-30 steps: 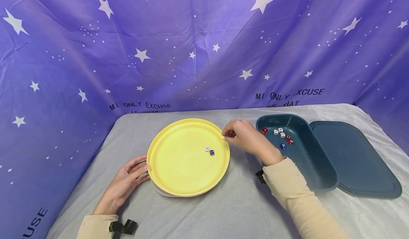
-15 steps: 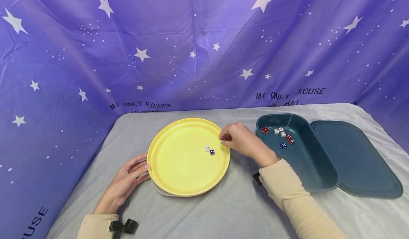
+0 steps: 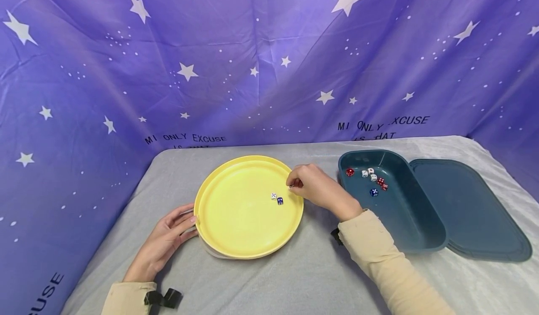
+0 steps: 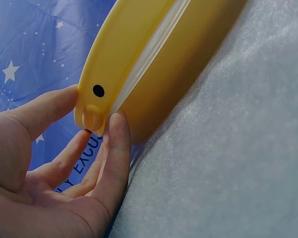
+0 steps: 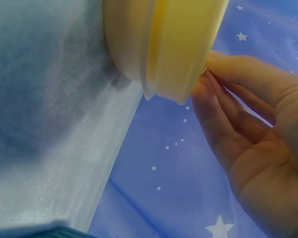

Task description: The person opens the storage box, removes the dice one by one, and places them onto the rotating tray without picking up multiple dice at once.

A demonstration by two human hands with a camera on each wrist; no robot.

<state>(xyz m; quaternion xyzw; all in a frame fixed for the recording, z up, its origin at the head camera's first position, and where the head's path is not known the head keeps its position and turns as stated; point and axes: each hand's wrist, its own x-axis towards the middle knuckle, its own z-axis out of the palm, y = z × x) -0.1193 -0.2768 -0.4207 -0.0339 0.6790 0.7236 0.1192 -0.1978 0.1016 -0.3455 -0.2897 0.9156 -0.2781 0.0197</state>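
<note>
A round yellow tub (image 3: 236, 216) with a rimmed flat top stands on the cloth. My left hand (image 3: 166, 238) holds its left edge, thumb on the rim and fingers against the side. The left wrist view shows a black dot and a beak-like tab (image 4: 93, 117) there. A white die (image 3: 273, 196) and a blue die (image 3: 280, 201) sit side by side on the top, right of its middle. Over the top's right edge, my right hand (image 3: 313, 186) pinches a small white die (image 3: 291, 186), mostly hidden by the fingertips.
At the right stands a dark teal box (image 3: 414, 221) with several red, white and blue dice (image 3: 374, 192) in its far part. Its flat teal lid (image 3: 471, 207) lies right of it. A starry purple curtain (image 3: 269, 71) hangs behind the grey-clothed table (image 3: 269, 287).
My right hand has moved slightly left and inward over the rim with the white die. The left hand stays on the tub's edge. The two dice on top have not moved.
</note>
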